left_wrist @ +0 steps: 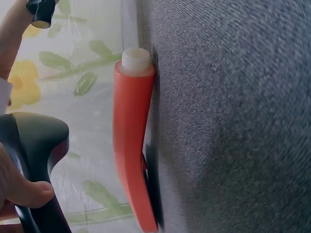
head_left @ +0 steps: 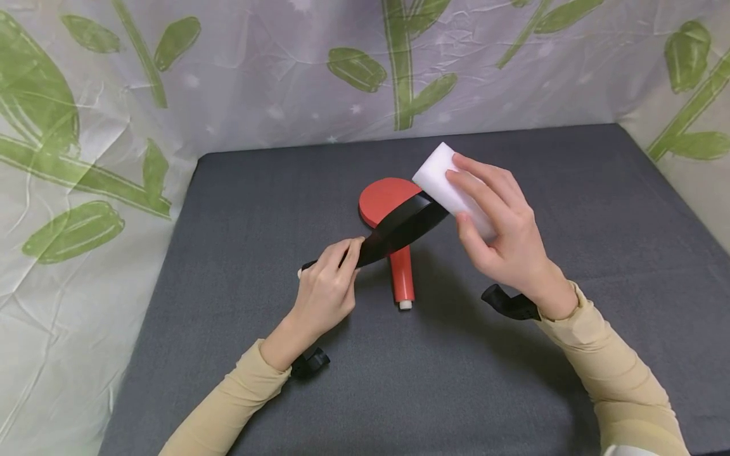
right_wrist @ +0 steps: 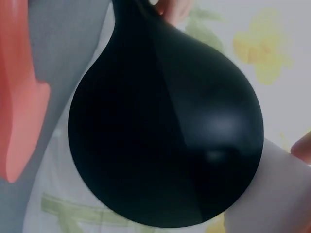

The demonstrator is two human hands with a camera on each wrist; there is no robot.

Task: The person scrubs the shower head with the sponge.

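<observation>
My left hand grips the handle of a glossy black paddle with a round head, held tilted above the table. In my right hand is a white sponge block, held between thumb and fingers. The sponge meets the far edge of the black head; in the right wrist view the sponge shows partly behind the round head. Below them a red paddle with a similar round head lies on the table, its white-tipped handle towards me. The black head hides part of it.
A dark grey cloth covers the table. Plastic sheeting with green leaf prints hangs behind and at both sides. Small black devices are strapped at both wrists.
</observation>
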